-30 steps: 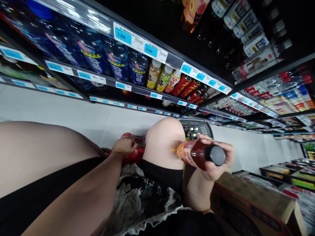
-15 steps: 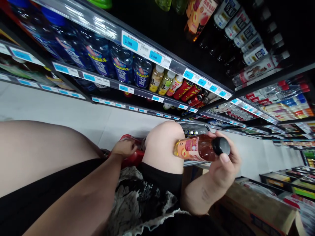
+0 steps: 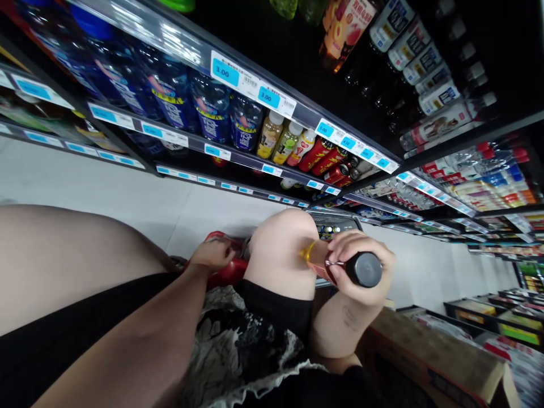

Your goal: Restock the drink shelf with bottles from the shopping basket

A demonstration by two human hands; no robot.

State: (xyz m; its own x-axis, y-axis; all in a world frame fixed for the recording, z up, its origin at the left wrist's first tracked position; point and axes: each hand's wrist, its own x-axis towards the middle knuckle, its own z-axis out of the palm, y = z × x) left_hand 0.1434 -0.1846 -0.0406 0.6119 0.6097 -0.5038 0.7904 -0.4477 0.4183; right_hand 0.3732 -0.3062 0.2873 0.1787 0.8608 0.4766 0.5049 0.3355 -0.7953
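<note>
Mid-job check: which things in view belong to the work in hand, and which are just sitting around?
In the work:
black-capped bottle, held in the right hand
grey basket, probably
red object at the left hand, possibly

Just around:
blue-labelled bottles
red cans
cardboard box
price tags

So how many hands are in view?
2: the left hand at a red object, grip unclear; the right hand gripping a bottle. No others show.
</note>
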